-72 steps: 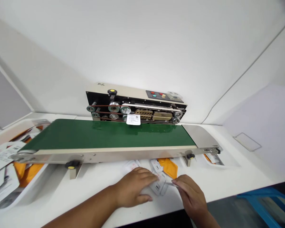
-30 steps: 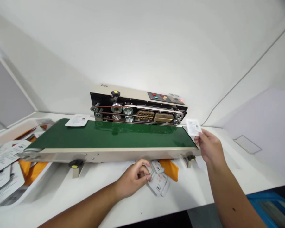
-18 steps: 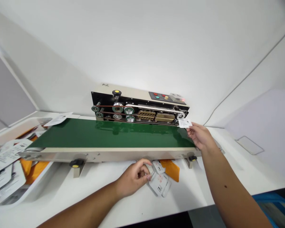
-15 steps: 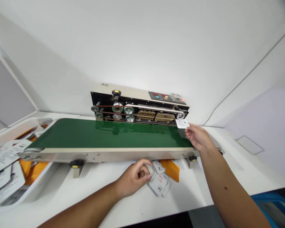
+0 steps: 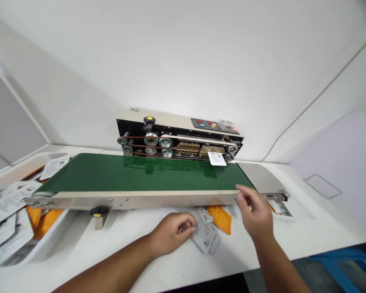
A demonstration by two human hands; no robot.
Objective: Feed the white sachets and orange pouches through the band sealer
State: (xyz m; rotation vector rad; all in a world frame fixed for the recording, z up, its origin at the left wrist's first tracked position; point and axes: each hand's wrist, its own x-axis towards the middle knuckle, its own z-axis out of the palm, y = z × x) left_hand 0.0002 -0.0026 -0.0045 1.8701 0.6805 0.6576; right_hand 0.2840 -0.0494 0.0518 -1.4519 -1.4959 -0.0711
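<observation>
A small white printed packet sits with its far edge at the rollers of a band sealing machine, above the green belt. My right hand is apart from it, near the belt's front rail. The right index finger is stretched out, slightly blurred, and no object shows in that hand. My left hand rests low at the middle with fingers curled and thumb near the index finger. Its fingertips are close to a loose pile of white packets; whether they touch is unclear. Nothing shows between them.
An orange packet lies beside the pile, under the belt. At left stands a white bin of white and orange packets. A metal plate extends the belt at right. Black knob juts from the front rail.
My right hand has let go of the white packet and drawn back toward me. The packet has moved left along the sealer. My left fingers have curled in more.
</observation>
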